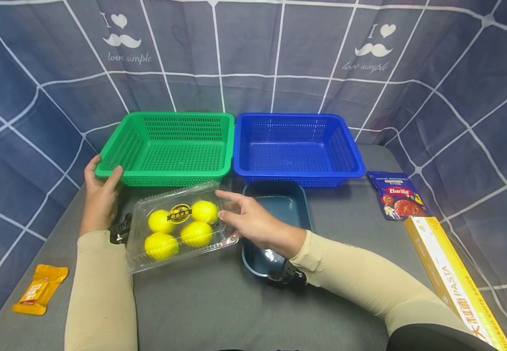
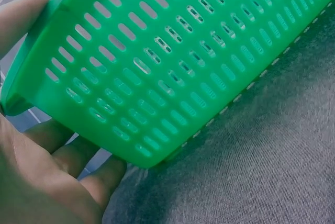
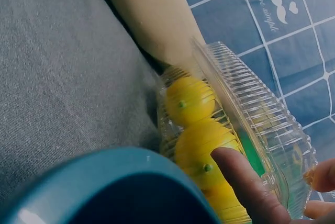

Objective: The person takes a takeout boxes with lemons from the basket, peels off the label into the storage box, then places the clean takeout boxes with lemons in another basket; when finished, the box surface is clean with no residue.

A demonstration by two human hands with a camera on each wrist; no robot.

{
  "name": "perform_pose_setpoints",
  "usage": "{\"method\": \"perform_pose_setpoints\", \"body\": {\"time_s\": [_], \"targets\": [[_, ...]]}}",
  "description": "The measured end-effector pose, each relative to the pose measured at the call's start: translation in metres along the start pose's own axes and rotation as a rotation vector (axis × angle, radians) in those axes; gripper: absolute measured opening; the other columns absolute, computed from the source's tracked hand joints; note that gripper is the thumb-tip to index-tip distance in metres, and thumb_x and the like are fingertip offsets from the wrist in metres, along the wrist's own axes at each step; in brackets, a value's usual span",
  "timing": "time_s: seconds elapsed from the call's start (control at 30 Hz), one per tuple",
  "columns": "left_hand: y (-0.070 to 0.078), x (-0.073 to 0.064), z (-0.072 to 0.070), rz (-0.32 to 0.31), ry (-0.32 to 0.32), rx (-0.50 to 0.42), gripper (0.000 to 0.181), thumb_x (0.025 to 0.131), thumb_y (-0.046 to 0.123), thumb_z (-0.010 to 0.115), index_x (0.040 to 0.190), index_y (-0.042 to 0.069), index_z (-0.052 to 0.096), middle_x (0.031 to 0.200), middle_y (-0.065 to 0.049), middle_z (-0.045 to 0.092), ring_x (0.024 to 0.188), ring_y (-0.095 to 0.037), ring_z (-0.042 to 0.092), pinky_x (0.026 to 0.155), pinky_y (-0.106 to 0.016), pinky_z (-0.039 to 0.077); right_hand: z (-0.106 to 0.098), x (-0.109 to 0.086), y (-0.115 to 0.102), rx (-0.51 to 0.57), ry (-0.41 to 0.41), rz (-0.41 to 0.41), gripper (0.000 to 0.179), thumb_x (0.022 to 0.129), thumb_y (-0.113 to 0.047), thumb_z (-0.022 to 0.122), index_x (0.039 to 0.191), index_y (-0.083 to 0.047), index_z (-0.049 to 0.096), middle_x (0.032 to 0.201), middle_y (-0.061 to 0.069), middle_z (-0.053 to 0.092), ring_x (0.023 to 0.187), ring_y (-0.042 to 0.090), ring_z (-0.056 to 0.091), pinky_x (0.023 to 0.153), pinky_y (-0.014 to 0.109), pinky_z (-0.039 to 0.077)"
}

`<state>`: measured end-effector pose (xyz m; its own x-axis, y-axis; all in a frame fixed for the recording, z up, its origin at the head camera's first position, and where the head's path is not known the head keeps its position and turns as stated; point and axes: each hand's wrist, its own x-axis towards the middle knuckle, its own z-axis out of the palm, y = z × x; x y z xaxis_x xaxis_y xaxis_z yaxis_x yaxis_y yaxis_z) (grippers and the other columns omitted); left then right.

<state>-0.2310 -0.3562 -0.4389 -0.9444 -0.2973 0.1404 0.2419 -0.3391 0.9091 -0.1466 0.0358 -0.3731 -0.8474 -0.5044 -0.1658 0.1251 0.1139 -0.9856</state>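
My left hand (image 1: 100, 197) grips the green basket (image 1: 165, 174) at its front left corner. In the left wrist view the thumb lies by the rim and the fingers reach round the basket's underside. With thumb and fingers, my right hand (image 1: 257, 222) holds the right edge of a clear plastic clamshell box (image 1: 141, 243), tilted above the table. Several yellow lemons (image 1: 197, 234) are inside, under a black and gold label (image 1: 179, 213). The right wrist view shows the thumb against the box's side, near the lemons (image 3: 191, 101); the other fingers are partly out of frame.
A blue basket (image 1: 299, 174) stands right of the green one. Below my right forearm sits a dark teal dish (image 1: 303, 207). A Barilla sauce pouch (image 1: 395, 195) and a long pasta box (image 1: 455, 287) lie at right. An orange packet (image 1: 40, 289) lies at left.
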Motion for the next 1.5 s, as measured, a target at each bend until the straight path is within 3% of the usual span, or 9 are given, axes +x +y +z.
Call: {"method": "perform_pose_setpoints", "body": {"time_s": [0.23,0.43,0.7,0.8,0.9,1.03,1.2,1.3,1.5], "targets": [[-0.001,0.001,0.001,0.011,-0.015,-0.015,0.078,0.103,0.003,0.068,0.162,0.023,0.020,0.159,-0.016,0.033,0.134,-0.020,0.050,0.109,-0.028,0.042,0.004,0.005,0.002,-0.008,0.052,0.015,0.061,0.105,-0.004,0.063,0.161,-0.018,0.046,0.148,0.024,0.052,0.066,0.019,0.054,0.052,0.027,0.048],[0.000,0.000,0.002,0.021,-0.008,-0.031,0.075,0.102,0.000,0.067,0.160,0.021,0.023,0.157,-0.017,0.035,0.133,-0.021,0.050,0.106,-0.026,0.045,0.011,0.009,0.003,0.036,0.039,0.047,0.063,0.105,-0.003,0.061,0.164,-0.017,0.041,0.156,0.026,0.043,0.091,0.030,0.061,0.053,0.027,0.050],[0.006,-0.003,-0.002,-0.033,-0.046,0.079,0.079,0.105,0.006,0.065,0.165,0.023,0.016,0.158,-0.016,0.033,0.137,-0.022,0.046,0.114,-0.029,0.038,0.018,0.008,0.008,0.008,0.020,0.068,0.074,0.103,0.003,0.061,0.168,-0.019,0.031,0.169,0.022,0.023,0.059,0.014,0.048,0.051,0.027,0.050],[0.016,-0.006,-0.005,-0.101,-0.075,0.209,0.085,0.106,0.014,0.065,0.169,0.029,0.009,0.165,-0.020,0.024,0.144,-0.021,0.040,0.119,-0.032,0.031,0.020,0.007,0.010,-0.013,0.030,0.063,0.075,0.103,0.004,0.061,0.168,-0.019,0.030,0.169,0.022,0.023,0.054,0.012,0.046,0.048,0.025,0.048],[0.033,-0.011,-0.006,-0.164,-0.098,0.405,0.089,0.107,0.024,0.064,0.170,0.032,0.002,0.171,-0.023,0.014,0.150,-0.020,0.033,0.122,-0.039,0.024,0.022,0.007,0.010,-0.078,0.041,0.045,0.075,0.103,0.002,0.062,0.168,-0.019,0.030,0.169,0.020,0.027,0.050,0.010,0.043,0.045,0.023,0.043],[0.065,-0.020,-0.002,-0.207,-0.142,0.650,0.092,0.108,0.036,0.059,0.169,0.033,-0.009,0.171,-0.027,0.001,0.156,-0.034,0.019,0.123,-0.051,0.017,0.024,0.007,0.008,-0.141,0.044,0.030,0.075,0.104,0.001,0.062,0.168,-0.017,0.029,0.168,0.018,0.030,0.047,0.009,0.040,0.043,0.021,0.040],[0.107,-0.033,0.011,-0.234,-0.171,0.914,0.098,0.105,0.053,0.056,0.167,0.033,-0.017,0.170,-0.030,-0.003,0.152,-0.053,0.009,0.119,-0.068,0.014,0.024,0.006,0.006,-0.139,0.045,0.033,0.077,0.103,0.003,0.063,0.168,-0.018,0.028,0.167,0.017,0.031,0.047,0.010,0.041,0.043,0.022,0.041],[0.125,-0.041,0.020,-0.225,-0.214,1.090,0.101,0.103,0.059,0.055,0.167,0.026,-0.017,0.168,-0.035,-0.002,0.148,-0.063,0.012,0.110,-0.078,0.019,0.024,0.006,0.006,-0.135,0.050,0.038,0.077,0.103,0.003,0.063,0.168,-0.019,0.028,0.168,0.017,0.030,0.048,0.010,0.041,0.044,0.023,0.041],[0.140,-0.063,0.037,-0.191,-0.368,1.367,0.105,0.104,0.062,0.053,0.167,0.013,-0.014,0.165,-0.041,0.001,0.139,-0.072,0.018,0.099,-0.085,0.023,0.026,0.005,0.007,-0.106,0.061,0.056,0.078,0.103,0.003,0.063,0.168,-0.021,0.029,0.169,0.018,0.027,0.049,0.010,0.042,0.045,0.025,0.042]]}}
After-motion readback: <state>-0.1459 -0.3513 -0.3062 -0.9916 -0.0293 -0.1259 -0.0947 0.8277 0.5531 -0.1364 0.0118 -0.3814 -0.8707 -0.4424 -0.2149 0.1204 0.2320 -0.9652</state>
